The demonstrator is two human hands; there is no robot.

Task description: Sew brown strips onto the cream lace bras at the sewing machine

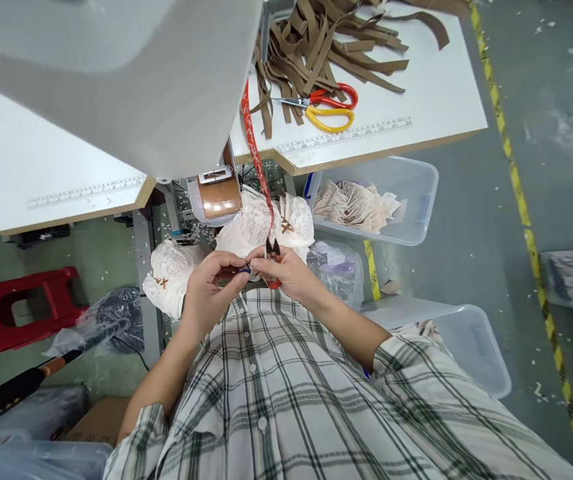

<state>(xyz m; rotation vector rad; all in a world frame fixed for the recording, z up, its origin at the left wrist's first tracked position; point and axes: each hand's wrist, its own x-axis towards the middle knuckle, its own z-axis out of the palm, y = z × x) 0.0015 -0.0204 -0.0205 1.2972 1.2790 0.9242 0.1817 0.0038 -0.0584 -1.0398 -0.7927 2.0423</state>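
Note:
Close to my shirt front, both hands meet with their fingertips almost touching. My left hand [209, 288] is closed in a pinch on something too small to make out; a bit of blue shows at its fingertips. In my right hand [291, 275] are thread snips [273, 251], their dark blades pointing away from me and red handle below. A red patterned cord [257, 163] runs from the table edge down to the snips. Just beyond my hands lie white lace bras [246, 230] with small brown bows, and another white lace piece [169, 270] sits left of them.
A white machine head [131, 87] overhangs the worktable [446, 80]. Brown strips [316, 47] and red-and-yellow scissors [330, 110] lie on top. Clear bins [426, 207] stand at right, one holding beige fabric pieces [353, 205]. A red stool [61, 293] is at left.

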